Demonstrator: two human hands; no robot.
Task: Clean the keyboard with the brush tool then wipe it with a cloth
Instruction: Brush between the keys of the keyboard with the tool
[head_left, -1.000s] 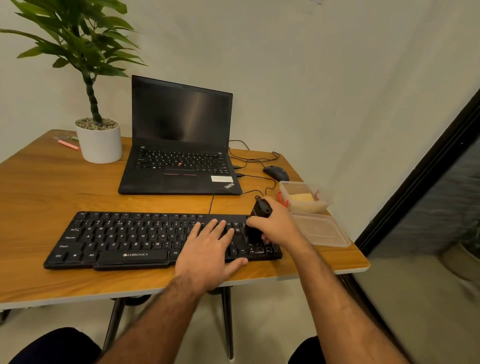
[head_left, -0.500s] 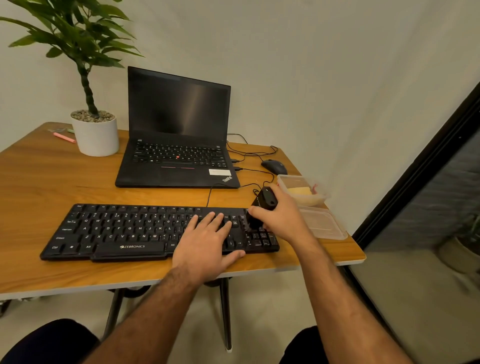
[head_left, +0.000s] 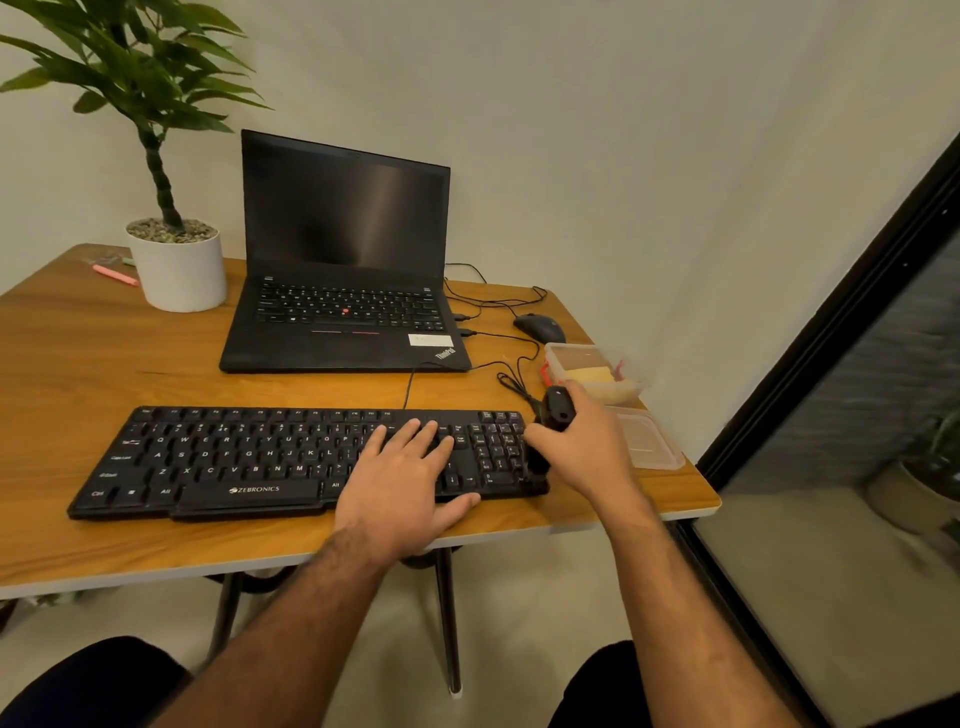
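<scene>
Running nine to three o'clock, the keyboard (head_left: 291, 457) leaves its unbrushed length toward nine. The right hand (head_left: 587, 447) grips the brush tool (head_left: 553, 415) at the three o'clock end; the left hand (head_left: 400, 473) presses flat, fingers spread, beside it.

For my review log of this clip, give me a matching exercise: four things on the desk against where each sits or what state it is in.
Things:
1. black handheld brush tool
2. black Zebronics keyboard
3. white cylindrical plant pot
4. clear plastic container

Places or states:
A. far left, beside the open black laptop
B. lidless, by the desk's right edge
C. held in the right hand at the number pad
D. pressed flat under the left hand

Pairs: 1-C, 2-D, 3-A, 4-B
</scene>
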